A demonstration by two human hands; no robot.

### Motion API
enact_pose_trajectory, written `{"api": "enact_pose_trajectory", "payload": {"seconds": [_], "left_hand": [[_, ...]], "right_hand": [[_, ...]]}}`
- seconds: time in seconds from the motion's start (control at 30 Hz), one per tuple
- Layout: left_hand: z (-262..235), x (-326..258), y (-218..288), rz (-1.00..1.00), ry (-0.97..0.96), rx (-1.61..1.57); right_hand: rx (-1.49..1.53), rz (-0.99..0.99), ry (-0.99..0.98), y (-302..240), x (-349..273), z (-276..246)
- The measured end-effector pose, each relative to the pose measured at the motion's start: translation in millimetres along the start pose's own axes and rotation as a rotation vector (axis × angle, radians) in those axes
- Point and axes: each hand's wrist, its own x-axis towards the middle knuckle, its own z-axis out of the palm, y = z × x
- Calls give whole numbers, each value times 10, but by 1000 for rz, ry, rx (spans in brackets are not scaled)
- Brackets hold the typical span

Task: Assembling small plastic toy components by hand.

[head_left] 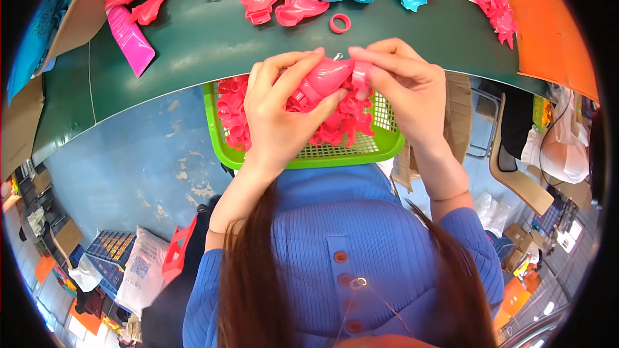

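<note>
Left hand (277, 113) is gripping the pink plastic body (322, 77), long axis running rightward; right hand (403, 80) is pinching the pink ring (361, 72) at its right end (above the green basket (335, 153)).

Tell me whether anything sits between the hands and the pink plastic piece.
Nothing visible does. The left hand already wraps the pink plastic piece, and the right hand pinches its end, above the green basket.
</note>
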Motion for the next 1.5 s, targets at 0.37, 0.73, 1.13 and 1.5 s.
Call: {"api": "enact_pose_trajectory", "payload": {"seconds": [0.37,0.73,1.13,1.5], "left_hand": [[-1,-29,-15,-54,-13,-58],[-51,0,12,-835,74,-1546],[29,-54,148,-626,170,-1484],[152,-91,184,-623,83,-1422]], "right_hand": [[-110,159,-53,31,110,-44],[-124,-150,133,131,-81,201],[94,-261,33,290,-33,343],[-5,-360,-23,369,-42,152]]}}
